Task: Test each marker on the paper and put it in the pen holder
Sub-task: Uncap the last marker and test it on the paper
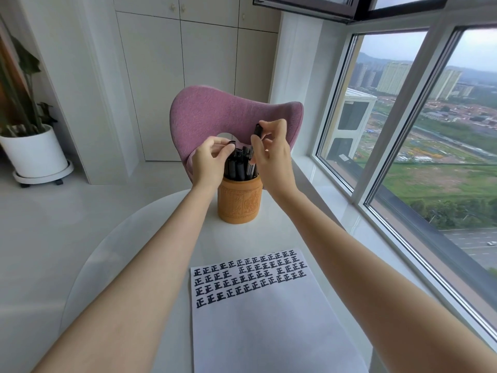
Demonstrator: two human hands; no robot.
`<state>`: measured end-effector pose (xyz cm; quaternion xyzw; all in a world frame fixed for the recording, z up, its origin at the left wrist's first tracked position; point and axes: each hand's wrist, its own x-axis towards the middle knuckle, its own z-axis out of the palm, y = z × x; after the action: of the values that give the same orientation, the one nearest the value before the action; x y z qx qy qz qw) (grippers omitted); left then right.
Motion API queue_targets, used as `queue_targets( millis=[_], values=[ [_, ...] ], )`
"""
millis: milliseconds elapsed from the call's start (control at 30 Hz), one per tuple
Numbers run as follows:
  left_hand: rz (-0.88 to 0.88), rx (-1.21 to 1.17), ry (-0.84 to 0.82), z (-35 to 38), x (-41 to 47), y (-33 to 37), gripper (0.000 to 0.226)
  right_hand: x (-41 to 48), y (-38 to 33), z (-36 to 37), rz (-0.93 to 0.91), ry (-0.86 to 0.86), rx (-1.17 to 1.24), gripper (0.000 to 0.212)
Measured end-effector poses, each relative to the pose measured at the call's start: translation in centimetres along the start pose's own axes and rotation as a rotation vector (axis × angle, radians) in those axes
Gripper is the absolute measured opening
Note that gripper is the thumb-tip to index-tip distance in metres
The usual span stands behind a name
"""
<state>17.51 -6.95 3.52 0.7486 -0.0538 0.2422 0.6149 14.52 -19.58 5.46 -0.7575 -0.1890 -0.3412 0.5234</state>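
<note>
A black marker (256,133) stands nearly upright just above centre frame, pinched near its top by the thumb and fingertips of the right hand (271,154), whose grip is narrow and closed on the barrel. Its lower end runs down behind the thumb toward the bundle of black markers (240,165) that fills the pen holder (239,201), an orange-tan cylinder with carved panels standing on the far part of the white round desk (134,238). The left hand (212,160) is at the left side of the bundle, its fingertips closed in a narrow grip on the top of one marker there. Both bare forearms reach in from the lower corners of the frame. In the lower middle, nearer the camera and well apart from the holder, lies the paper (269,327), its upper part covered with four rows of bold black characters, the rest blank. Behind the holder is a pink chair (231,114). A potted plant (29,130) stands at the left edge, and large windows (403,130) fill the right.
</note>
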Motion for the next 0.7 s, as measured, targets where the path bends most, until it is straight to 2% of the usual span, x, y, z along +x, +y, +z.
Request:
queue_targets(
  millis=[100, 267, 367, 700],
  values=[
    [0.049, 0.043, -0.004, 0.1, -0.5, -0.1, 0.021, 0.1, 0.0, -0.2, 0.056, 0.068, 0.012, 0.018],
    [0.103, 0.131, 0.017, 0.2, -0.7, -0.3, 0.028, -1.3, 1.1, 0.0, 0.029, -0.145, -0.141, 0.011],
    [0.056, 0.127, -0.007, 0.1, -0.9, -0.6, 0.032, -2.0, 2.5, 0.1, -0.007, -0.133, -0.220, 0.008],
    [0.124, 0.127, -0.035, -0.5, -1.9, -0.7, 0.028, -3.4, 3.3, 0.0, -0.046, -0.119, -0.323, 0.025]
  ],
)
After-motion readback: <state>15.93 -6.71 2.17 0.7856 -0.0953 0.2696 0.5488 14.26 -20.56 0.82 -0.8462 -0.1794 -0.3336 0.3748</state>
